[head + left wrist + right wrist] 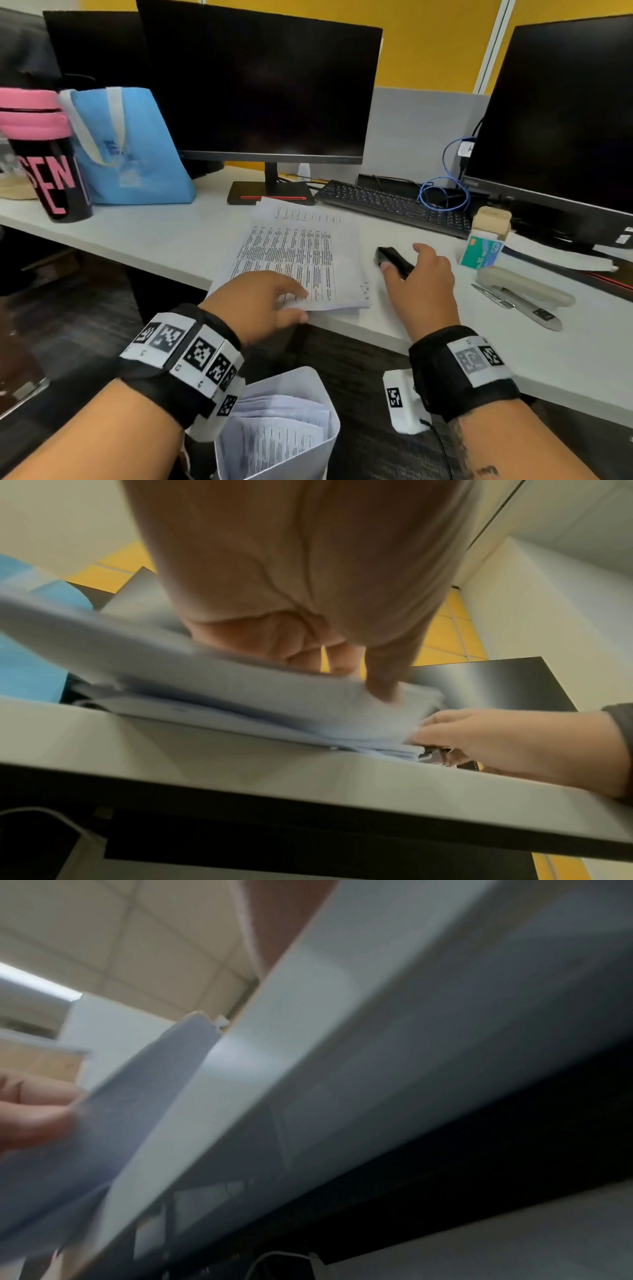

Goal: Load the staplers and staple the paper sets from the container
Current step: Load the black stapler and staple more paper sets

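White tabletop, yellow wall, grey partition behind. Three dark monitors, one keyboard, one blue bag, one pink-black cup, one staple box. Two staplers: black stapler under right hand, fingers curled round it; beige stapler lying opened at right. Left hand pinches near edge of paper set at tabletop centre. One paper container below the edge.

Left hand reaches forward palm down, thumb and fingers pinching the paper at its near corner. Right hand stretches out alongside, fingers curled round the black stapler. Both wrists wear marker bands.
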The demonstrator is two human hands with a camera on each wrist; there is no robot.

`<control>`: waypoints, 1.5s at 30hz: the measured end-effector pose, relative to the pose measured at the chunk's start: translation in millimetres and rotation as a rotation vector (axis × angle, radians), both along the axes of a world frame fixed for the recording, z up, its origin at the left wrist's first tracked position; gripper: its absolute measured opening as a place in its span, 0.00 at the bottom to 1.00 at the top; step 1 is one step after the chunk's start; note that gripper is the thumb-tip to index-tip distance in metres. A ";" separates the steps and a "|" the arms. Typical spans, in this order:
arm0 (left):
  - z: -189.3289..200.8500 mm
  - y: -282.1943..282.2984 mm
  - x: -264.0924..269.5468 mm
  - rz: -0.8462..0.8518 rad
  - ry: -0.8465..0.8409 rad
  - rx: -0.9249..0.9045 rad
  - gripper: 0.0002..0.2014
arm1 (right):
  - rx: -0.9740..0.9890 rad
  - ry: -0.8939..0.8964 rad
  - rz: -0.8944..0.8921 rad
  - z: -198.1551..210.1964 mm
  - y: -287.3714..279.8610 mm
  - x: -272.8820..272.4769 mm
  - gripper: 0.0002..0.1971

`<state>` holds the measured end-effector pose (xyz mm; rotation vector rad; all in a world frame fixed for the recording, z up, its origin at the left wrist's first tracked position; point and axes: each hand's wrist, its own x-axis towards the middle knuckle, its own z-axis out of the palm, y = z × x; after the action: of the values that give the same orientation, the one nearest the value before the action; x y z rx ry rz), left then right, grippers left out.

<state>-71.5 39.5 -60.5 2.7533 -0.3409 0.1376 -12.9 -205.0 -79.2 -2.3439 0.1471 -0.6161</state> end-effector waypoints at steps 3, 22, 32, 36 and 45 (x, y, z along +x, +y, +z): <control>1.4 -0.5 -0.8 0.005 -0.124 0.037 0.10 | -0.030 -0.119 -0.020 -0.7 -0.5 -6.0 0.26; -0.2 -10.6 -38.0 0.096 -0.192 -0.310 0.29 | 0.845 0.490 0.424 35.7 -1.8 -42.0 0.21; 12.3 32.2 -18.8 0.280 -0.122 -1.496 0.20 | 0.897 0.445 0.575 28.6 -10.9 -59.2 0.17; 20.0 16.7 -28.7 0.217 -0.216 -1.237 0.09 | 0.798 0.121 0.504 29.6 1.9 -57.8 0.13; 22.3 2.0 -37.4 0.050 -0.168 -1.345 0.09 | 0.927 -0.198 0.394 24.8 6.9 -56.7 0.08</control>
<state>-108.9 41.5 -38.1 1.4181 -0.1216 0.4241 -69.7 -198.0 -54.4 -1.3545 -0.1067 -0.4403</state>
